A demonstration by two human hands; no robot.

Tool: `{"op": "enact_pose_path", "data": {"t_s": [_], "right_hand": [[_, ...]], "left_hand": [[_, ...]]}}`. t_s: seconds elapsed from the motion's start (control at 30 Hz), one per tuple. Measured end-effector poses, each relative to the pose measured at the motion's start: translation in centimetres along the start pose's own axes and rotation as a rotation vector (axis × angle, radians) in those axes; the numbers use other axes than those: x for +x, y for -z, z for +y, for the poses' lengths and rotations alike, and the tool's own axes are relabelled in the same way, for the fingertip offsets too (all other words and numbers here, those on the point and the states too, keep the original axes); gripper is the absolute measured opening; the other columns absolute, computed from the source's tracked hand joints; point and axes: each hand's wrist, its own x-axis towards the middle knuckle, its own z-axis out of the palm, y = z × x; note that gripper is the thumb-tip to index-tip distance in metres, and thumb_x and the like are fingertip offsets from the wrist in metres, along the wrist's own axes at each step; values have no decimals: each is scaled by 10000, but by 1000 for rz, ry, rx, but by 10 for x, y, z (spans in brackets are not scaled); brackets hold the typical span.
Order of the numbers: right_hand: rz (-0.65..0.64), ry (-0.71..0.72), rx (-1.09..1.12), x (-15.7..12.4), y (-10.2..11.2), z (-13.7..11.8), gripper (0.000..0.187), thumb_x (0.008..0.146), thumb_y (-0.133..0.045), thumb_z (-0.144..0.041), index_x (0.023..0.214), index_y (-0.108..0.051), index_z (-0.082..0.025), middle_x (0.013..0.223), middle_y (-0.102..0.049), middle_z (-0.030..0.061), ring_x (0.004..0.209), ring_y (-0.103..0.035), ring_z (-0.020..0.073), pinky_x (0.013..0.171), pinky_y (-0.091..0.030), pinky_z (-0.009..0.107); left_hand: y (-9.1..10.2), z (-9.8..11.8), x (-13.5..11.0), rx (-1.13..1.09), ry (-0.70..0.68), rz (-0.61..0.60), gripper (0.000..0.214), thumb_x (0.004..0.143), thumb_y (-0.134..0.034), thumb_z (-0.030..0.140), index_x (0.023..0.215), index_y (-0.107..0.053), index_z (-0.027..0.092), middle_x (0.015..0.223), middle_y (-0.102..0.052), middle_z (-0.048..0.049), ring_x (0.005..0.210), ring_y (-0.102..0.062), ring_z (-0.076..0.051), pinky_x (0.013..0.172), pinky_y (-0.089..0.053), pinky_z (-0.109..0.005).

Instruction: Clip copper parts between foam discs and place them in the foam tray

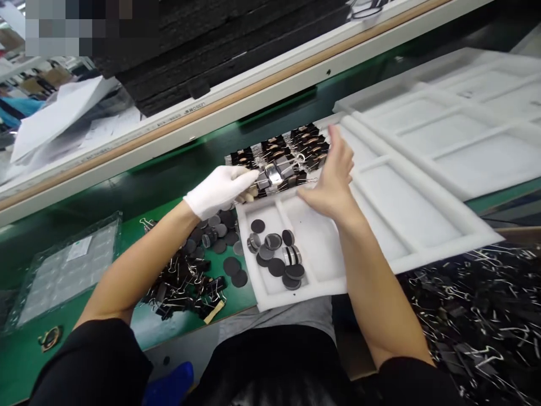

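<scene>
My left hand (pixel 222 189), in a white glove, pinches a shiny piece with black binder clips (pixel 274 173) on its sides above the back of the white foam tray (pixel 252 276). My right hand (pixel 333 180) is bare, fingers raised and thumb apart, with nothing in it, over the tray's back edge. Rows of clipped pieces (pixel 276 148) stand close together behind both hands. In the tray's left compartment lie several dark round discs (pixel 276 267), some on edge. More discs (pixel 231 266) are scattered on the green table beside the tray.
A heap of black binder clips (pixel 180 287) lies left of the tray, and a larger heap (pixel 477 321) lies at lower right. More white divided trays (pixel 422 225) extend rightward. A clear plastic blister tray (pixel 70 265) is at left. A white rail (pixel 236 104) borders the back.
</scene>
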Motion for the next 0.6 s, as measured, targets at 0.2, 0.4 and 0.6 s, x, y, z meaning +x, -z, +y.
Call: {"op": "enact_pose_path", "data": {"t_s": [0.2,0.4,0.6], "right_hand": [[389,-716,416,41,-4,102,627,1034,-165,-455,1603,-376,-294,1527,-404,163,1478,-440,367,1054,-484,676],[446,-813,504,45,-8,121,703,1006,-16,-399,1652,-256,-258,1603,-354,168,1552,-368,337,1109,-448,667],[386,-842,585,48,-5,113,723,976,-102,-436,1614,-329,-183,1639,-390,197,1524,-443,290,1118,-485,563]], "left_hand": [[-52,16,79,375,-284,43,295,947,-605,441,805,-600,182,816,-708,-67,744,-633,-182,707,-460,-323],[-110,34,112,775,-319,136,318,1008,-511,409,1090,-668,145,984,-751,-150,978,-681,-314,919,-431,-450],[-129,31,119,919,-255,218,406,990,-560,450,1157,-711,111,1297,-651,-264,1278,-526,-455,992,-380,-568]]}}
